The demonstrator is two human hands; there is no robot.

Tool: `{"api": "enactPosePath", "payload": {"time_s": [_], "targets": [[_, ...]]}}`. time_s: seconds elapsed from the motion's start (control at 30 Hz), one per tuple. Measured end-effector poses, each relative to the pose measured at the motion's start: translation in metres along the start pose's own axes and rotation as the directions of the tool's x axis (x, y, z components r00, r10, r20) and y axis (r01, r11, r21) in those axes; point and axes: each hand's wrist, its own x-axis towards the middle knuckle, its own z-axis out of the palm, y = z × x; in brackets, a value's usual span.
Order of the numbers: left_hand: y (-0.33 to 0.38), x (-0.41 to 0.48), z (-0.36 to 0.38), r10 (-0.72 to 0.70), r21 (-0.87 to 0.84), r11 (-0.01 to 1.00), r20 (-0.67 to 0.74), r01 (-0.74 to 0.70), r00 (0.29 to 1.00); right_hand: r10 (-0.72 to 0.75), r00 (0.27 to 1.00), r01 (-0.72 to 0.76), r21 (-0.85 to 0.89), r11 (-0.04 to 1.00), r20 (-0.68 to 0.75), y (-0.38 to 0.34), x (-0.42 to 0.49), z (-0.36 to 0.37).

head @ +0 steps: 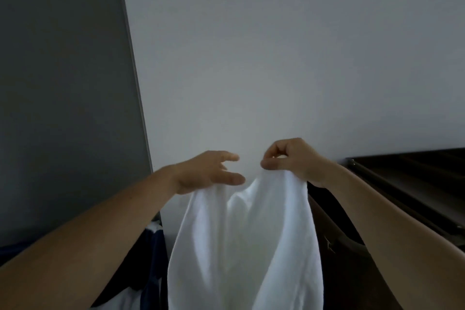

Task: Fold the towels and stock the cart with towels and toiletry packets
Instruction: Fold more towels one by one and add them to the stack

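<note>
K: Bg = plain pale wall (276, 45), grey panel (63, 83) on the L side, dark wooden unit (415, 184) on the R. Dim light.

M: Towel pos?

K: White towel (246, 246) is up in the air in front of the wall, mid-frame, hanging down past the bottom edge. Top edge sags into a dip btwn the two hands. Not folded, loose vertical creases.

M: R side?

K: Top R corner is held by the right hand (292, 158). Its fingers (270, 165) are curled, thumb + forefinger pinching the towel edge. Cloth bunches just under them.

M: L?

K: Top L corner sits under the left hand (203, 172), palm down. Visible digits are straight-ish and spread apart, pointing toward the other hand w/ a small gap btwn. Towel comes out from under the palm; can't tell whether anything underneath clamps it.

M: Anything else in shot?

K: Dark blue fabric (157, 246) low L, just beside the towel, behind the L forearm. Bit of white cloth (120, 299) below that, at the bottom edge. Both forearms bare, reaching fwd.
</note>
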Motion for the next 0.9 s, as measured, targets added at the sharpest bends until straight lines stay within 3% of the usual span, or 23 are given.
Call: {"api": "enactPosePath", "payload": {"time_s": [0.13,0.2,0.3,0.37,0.47,0.57,0.6,0.67,0.73,0.77,0.83,0.9], "targets": [[0.022,0.001,0.022,0.059,-0.081,0.995,0.111,-0.050,0.992,-0.090,0.996,0.089,0.028,0.996,0.027,-0.022,0.006,0.017],[0.024,0.001,0.030,0.049,-0.164,0.986,0.060,-0.039,0.997,-0.106,0.994,0.105,0.060,0.993,0.025,-0.025,0.005,0.016],[0.031,-0.002,0.024,0.093,-0.207,0.971,-0.137,-0.121,0.986,-0.073,0.997,0.071,0.066,0.995,0.018,-0.015,0.000,0.010],[0.040,-0.002,0.005,0.118,-0.295,0.932,-0.310,-0.213,0.943,0.010,1.000,-0.011,0.078,0.997,0.012,0.001,-0.006,0.005],[0.055,-0.003,-0.034,0.089,-0.366,0.867,-0.552,-0.337,0.829,0.134,0.991,-0.134,0.098,0.986,0.005,0.028,-0.018,0.001],[0.049,-0.003,-0.060,-0.040,-0.397,0.856,-0.690,-0.332,0.723,0.200,0.979,-0.191,0.194,0.962,-0.031,0.040,-0.028,-0.011],[0.044,-0.003,-0.061,-0.041,-0.349,0.896,-0.680,-0.274,0.732,0.199,0.979,-0.187,0.225,0.956,-0.033,0.039,-0.030,-0.016],[0.033,-0.002,-0.051,0.018,-0.165,0.978,-0.536,-0.126,0.844,0.150,0.988,-0.137,0.233,0.963,-0.039,0.028,-0.026,-0.024],[0.029,-0.004,-0.027,0.053,0.006,0.999,-0.244,-0.053,0.968,0.063,0.998,-0.062,0.101,0.993,-0.013,0.005,-0.019,-0.021],[0.029,-0.006,-0.013,0.052,0.013,0.999,-0.078,-0.052,0.996,0.022,1.000,-0.022,0.058,0.998,0.002,-0.007,-0.013,-0.015],[0.034,-0.008,0.016,0.070,-0.054,0.997,0.131,-0.064,0.989,-0.043,0.999,0.043,0.015,0.999,0.004,-0.024,-0.005,-0.004],[0.037,-0.008,0.034,0.077,-0.100,0.993,0.074,-0.069,0.994,-0.079,0.997,0.080,-0.022,0.997,0.015,-0.032,-0.002,0.004]]}}
